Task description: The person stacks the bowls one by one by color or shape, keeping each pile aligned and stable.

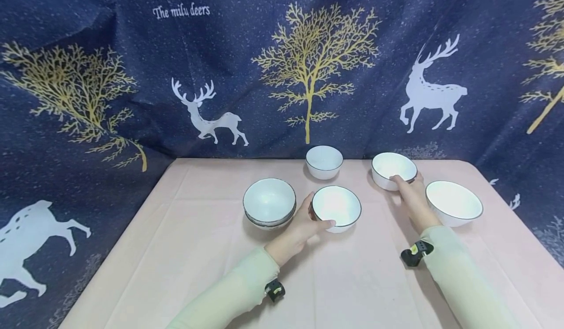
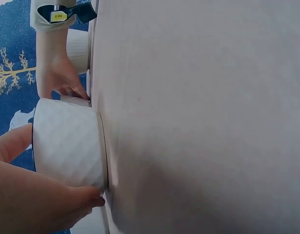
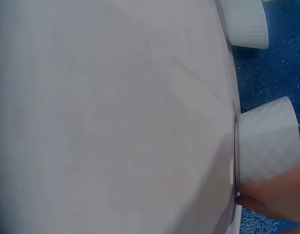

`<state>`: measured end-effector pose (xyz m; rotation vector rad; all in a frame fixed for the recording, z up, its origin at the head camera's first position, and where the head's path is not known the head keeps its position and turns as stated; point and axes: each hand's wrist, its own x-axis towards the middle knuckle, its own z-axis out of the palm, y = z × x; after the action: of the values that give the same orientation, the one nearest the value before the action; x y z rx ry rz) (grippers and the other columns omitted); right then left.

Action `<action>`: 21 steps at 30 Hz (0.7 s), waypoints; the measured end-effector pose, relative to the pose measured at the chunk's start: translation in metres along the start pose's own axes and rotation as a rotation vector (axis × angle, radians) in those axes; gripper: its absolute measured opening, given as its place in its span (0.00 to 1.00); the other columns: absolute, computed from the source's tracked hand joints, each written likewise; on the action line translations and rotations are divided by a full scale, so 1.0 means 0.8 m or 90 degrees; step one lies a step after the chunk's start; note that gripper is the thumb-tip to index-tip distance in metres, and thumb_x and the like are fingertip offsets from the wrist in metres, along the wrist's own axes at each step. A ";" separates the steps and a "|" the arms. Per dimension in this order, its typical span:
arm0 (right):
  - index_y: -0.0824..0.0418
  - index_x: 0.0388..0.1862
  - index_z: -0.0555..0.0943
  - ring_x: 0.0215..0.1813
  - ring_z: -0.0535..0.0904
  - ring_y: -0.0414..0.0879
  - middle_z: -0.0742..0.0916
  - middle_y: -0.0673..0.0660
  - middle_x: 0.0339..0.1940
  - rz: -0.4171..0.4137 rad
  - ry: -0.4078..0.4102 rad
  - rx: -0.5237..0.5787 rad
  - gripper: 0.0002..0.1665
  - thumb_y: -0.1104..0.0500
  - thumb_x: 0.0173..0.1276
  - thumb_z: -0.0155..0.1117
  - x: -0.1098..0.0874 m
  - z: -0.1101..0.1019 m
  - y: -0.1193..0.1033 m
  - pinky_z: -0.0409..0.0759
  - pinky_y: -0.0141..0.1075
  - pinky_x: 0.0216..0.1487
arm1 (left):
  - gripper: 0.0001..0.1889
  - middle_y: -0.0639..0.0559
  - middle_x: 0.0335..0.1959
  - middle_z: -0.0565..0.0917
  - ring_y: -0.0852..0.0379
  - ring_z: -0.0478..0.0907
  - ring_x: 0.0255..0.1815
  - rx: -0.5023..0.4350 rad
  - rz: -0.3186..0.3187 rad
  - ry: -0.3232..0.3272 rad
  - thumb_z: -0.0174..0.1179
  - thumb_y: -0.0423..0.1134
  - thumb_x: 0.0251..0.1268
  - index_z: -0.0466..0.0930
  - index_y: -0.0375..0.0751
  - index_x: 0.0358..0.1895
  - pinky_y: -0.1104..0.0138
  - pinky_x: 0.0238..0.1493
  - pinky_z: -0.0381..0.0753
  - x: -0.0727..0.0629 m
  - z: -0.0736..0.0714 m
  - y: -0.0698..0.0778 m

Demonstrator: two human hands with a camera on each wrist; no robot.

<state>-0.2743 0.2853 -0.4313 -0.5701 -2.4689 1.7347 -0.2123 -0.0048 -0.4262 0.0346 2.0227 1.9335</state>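
Observation:
My left hand (image 1: 299,231) grips a white bowl (image 1: 337,205) with a dark rim near the middle of the table, thumb at the near side and fingers round the left side. In the left wrist view that bowl (image 2: 67,144) shows a dimpled diamond pattern. At the back right, my right hand (image 1: 411,192) holds another dark-rimmed white bowl (image 1: 393,166), its thumb at the near rim. The right wrist view shows this bowl's (image 3: 267,141) dimpled wall, upright at the table surface. Both bowls look empty. Whether either is slightly raised, I cannot tell.
Left of my left hand stands a stack of bowls (image 1: 270,201). A smaller white bowl (image 1: 324,162) sits at the table's back edge, and a wide white bowl (image 1: 454,202) is right of my right hand. Behind the pink-covered table (image 1: 198,250) hangs a dark blue cloth (image 1: 264,64).

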 end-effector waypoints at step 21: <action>0.50 0.76 0.22 0.76 0.44 0.65 0.43 0.72 0.76 -0.016 -0.013 -0.025 0.51 0.39 0.73 0.43 -0.007 0.002 -0.009 0.61 0.51 0.71 | 0.54 0.41 0.77 0.51 0.40 0.48 0.76 0.017 -0.018 0.007 0.71 0.34 0.50 0.46 0.52 0.78 0.47 0.75 0.48 0.000 0.000 0.000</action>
<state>-0.2714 0.2798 -0.4244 -0.5248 -2.5184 1.6946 -0.2120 -0.0049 -0.4265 0.0022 2.0452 1.8937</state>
